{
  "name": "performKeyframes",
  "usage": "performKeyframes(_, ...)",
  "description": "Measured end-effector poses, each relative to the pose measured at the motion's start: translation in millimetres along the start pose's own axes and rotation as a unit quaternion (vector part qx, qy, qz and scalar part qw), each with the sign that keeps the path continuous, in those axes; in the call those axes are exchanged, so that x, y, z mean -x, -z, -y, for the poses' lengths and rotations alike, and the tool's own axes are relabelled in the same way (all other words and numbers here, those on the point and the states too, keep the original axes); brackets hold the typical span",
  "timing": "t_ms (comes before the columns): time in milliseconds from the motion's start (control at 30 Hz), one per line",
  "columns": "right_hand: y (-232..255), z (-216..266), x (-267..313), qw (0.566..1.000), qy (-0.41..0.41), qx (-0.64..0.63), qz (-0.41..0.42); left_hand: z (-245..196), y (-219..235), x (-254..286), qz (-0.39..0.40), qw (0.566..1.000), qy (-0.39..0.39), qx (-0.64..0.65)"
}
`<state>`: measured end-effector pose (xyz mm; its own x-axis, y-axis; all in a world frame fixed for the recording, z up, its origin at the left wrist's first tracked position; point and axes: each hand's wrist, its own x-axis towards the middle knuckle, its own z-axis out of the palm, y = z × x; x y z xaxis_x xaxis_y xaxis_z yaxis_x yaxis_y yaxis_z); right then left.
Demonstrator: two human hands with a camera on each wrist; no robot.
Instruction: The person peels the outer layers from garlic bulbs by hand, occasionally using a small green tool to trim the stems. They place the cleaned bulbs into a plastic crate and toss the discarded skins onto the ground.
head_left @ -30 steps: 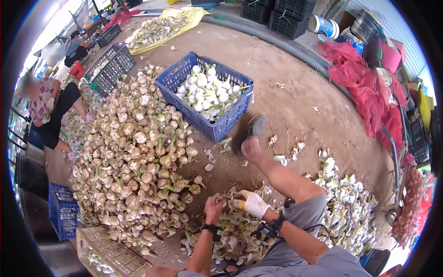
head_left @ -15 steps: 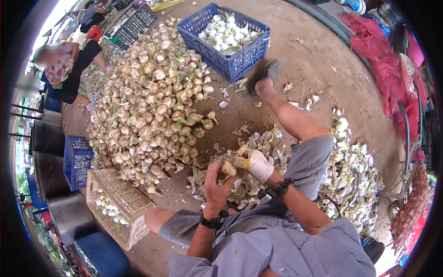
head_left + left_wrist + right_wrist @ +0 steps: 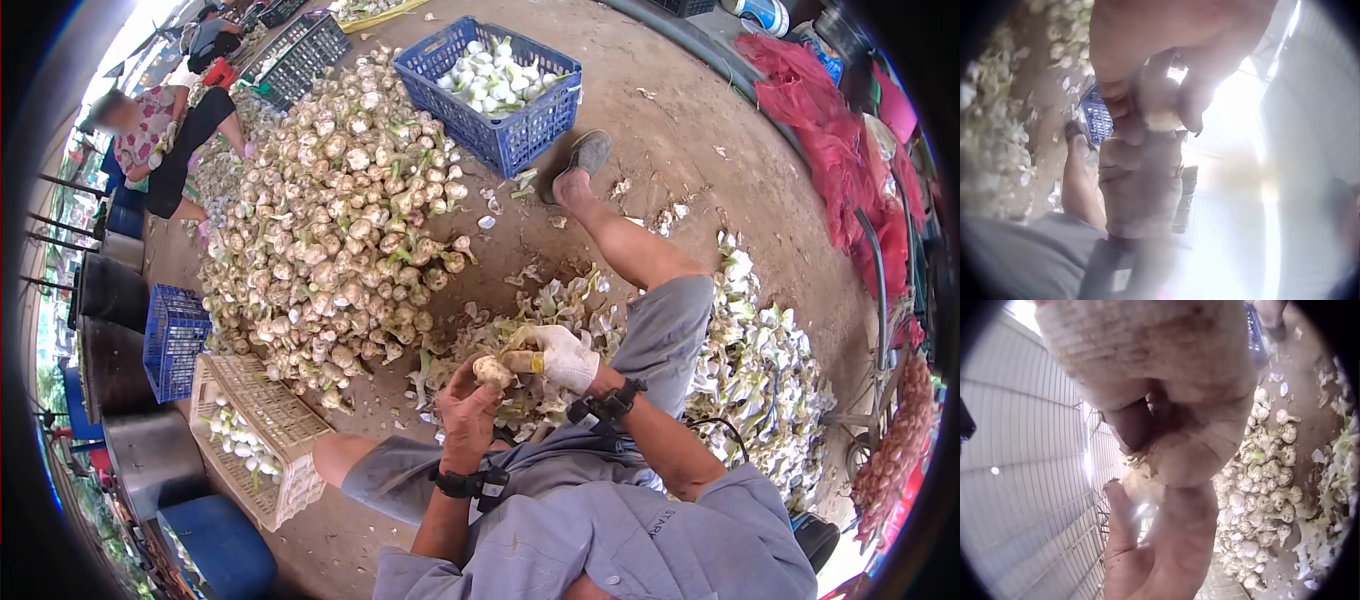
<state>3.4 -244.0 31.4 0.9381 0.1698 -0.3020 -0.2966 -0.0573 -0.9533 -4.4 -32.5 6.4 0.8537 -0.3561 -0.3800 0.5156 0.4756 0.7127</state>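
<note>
A garlic bulb [image 3: 491, 371] with pale brownish skin is between the two hands, above a litter of torn garlic skins [image 3: 550, 310]. The bare left hand [image 3: 467, 415] grips it from the left, thumb and fingers around its sides. On the right, the right hand [image 3: 563, 357] wears a white glove, with a yellow band on a covered digit. Its thumb and fingers pinch the bulb's upper end, as the right wrist view shows with the bulb [image 3: 1144, 485] below them. Glare washes out part of the bulb [image 3: 1163, 120] in the left wrist view.
A large heap of unpeeled garlic [image 3: 330, 220] lies ahead to the left. Beyond stands a blue crate [image 3: 490, 145] of white bulbs; a beige crate [image 3: 300, 480] sits by the left knee. Skins [image 3: 770, 370] pile up at right. Another person [image 3: 155, 130] sits far left.
The hands, low over the skins a second ago, have come up nearer the body with the bulb now plainly visible between them. The head view has tilted down.
</note>
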Motion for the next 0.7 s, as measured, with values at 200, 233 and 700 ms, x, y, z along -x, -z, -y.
performKeyframes(200, 6.4, 6.3, 6.1, 0.991, -0.078, -0.104, 0.043, 4.6, -14.7, 3.5, -0.002, 0.996, -0.068, -0.062)
performKeyframes(233, 7.9, 11.6, 7.3, 0.988, -0.08, -0.123, 0.041, 2.7, -17.7, 4.1, 0.002, 0.979, -0.135, -0.153)
performKeyframes(700, -27.1, -53.3, -4.7, 0.931, 0.104, 0.325, -0.129, 46.7, 37.3, -17.9, -0.075, 0.951, 0.184, 0.236)
